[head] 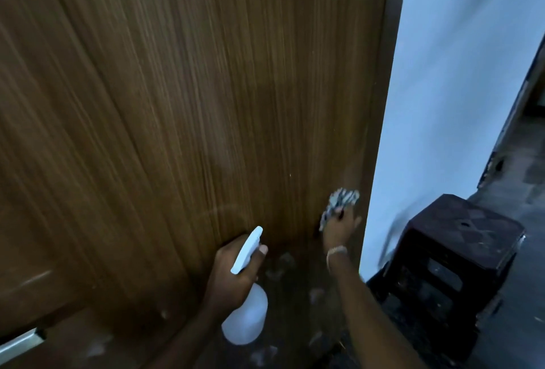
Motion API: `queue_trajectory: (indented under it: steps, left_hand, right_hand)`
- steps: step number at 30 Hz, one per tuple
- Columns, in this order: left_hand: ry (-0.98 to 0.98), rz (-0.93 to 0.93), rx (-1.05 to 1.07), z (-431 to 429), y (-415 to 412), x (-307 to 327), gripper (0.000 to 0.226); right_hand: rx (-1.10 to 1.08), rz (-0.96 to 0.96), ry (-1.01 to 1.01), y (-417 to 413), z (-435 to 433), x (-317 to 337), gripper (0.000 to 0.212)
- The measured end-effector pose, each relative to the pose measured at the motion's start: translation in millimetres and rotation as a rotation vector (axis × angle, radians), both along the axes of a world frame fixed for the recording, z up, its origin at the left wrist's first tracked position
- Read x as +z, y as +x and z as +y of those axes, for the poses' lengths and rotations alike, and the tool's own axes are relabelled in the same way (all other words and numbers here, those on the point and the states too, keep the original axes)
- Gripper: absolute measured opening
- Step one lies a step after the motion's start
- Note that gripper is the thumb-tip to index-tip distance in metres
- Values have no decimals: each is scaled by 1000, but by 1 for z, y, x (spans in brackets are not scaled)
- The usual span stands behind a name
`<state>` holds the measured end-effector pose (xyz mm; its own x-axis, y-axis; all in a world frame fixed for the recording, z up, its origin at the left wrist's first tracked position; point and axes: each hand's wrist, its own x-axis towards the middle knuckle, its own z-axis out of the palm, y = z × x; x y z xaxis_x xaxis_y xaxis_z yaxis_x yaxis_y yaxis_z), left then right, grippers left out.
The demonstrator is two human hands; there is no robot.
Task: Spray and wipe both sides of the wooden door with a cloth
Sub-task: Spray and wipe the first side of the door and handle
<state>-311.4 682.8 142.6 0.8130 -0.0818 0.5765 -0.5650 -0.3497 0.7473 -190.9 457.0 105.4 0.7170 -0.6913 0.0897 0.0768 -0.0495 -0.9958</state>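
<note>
A brown wooden door [177,103] with vertical grain fills most of the view. My left hand [233,271] grips a white spray bottle [246,318] by its neck, with the nozzle pointing up toward the door's lower part. My right hand [339,228] presses a grey-white patterned cloth [342,200] flat against the door near its lower right edge. A bracelet sits on my right wrist. The picture is blurred by motion.
A white wall [442,103] stands right of the door's edge. A dark plastic stool [454,250] sits on the dark floor [295,309] at the lower right, close to my right arm. A metal strip [20,342] shows at the bottom left.
</note>
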Motion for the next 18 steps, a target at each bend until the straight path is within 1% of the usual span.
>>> queue_trajectory:
  steps: [1, 2, 3, 5, 6, 7, 8, 9, 10, 11, 12, 13, 14, 15, 17, 18]
  left_hand:
    - [-3, 6, -3, -3, 2, 0, 14]
    - [-7, 7, -4, -7, 4, 0, 14]
    - [-8, -6, -6, -12, 6, 1, 14]
    - [3, -19, -12, -23, 12, 1, 14]
    - [-2, -8, -14, -27, 14, 1, 15]
    - [-16, 2, -16, -31, 18, 2, 14]
    - [-33, 6, -17, -35, 22, 3, 13]
    - [-42, 7, -16, -37, 26, 3, 12]
    - [-42, 2, -15, -40, 29, 3, 11]
    - [-35, -8, -15, -43, 31, 3, 11]
    - [-30, -14, -13, -45, 32, 1, 11]
    - [-30, -15, -11, -47, 33, 0, 12]
    - [-36, -11, -11, -49, 34, -1, 12]
    - [-43, -12, -13, -52, 34, -2, 12]
    - [-46, -33, -2, -57, 35, -2, 12]
    - [-48, -27, 7, -60, 37, -3, 12]
  right_hand:
    - [-40, -29, -7, 16, -11, 25, 35]
    - [-81, -106, -73, 23, -16, 48, 37]
    - [-103, -205, -194, 27, -16, 63, 38]
    - [-99, -350, -493, 20, -4, 55, 37]
    - [-66, -379, -580, 12, 2, 35, 37]
    - [-31, -368, -616, 5, 3, 11, 38]
    - [-7, -317, -589, 2, -2, -11, 38]
    - [-3, -255, -509, 8, -13, -27, 37]
    - [-13, -185, -366, 17, -25, -32, 36]
    - [-42, -126, -202, 32, -39, -25, 35]
    - [-79, -81, -101, 46, -53, -9, 35]
    - [-104, -66, -78, 60, -66, 12, 36]
    - [-124, -72, -114, 68, -75, 37, 37]
    - [-138, -128, -200, 72, -79, 60, 38]
    - [-144, -306, -475, 68, -72, 90, 41]
    - [-125, -370, -601, 61, -64, 89, 43]
